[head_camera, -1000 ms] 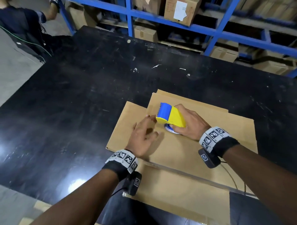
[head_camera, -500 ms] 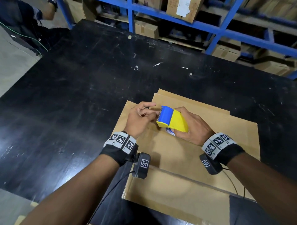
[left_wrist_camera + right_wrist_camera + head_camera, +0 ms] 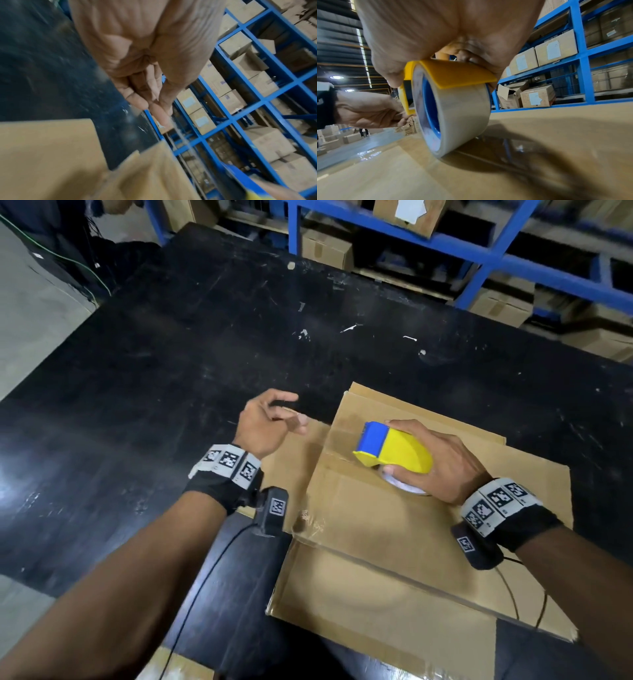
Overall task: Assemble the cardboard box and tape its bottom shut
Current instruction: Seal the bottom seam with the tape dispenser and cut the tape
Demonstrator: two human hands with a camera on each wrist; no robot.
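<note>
The left hand (image 3: 265, 424) has drawn away from the tape dispenser (image 3: 394, 448), pinching the clear tape end and pulling out a strand. The right hand (image 3: 442, 462) grips the dispenser on the flattened cardboard box (image 3: 394, 542) on the table (image 3: 171, 371). Taping appears imminent; the box remains unassembled.

A big black table (image 3: 171, 378) with white scratches stands in front of blue shelves (image 3: 507, 251) at the far side, full of brown boxes (image 3: 327, 251).
</note>
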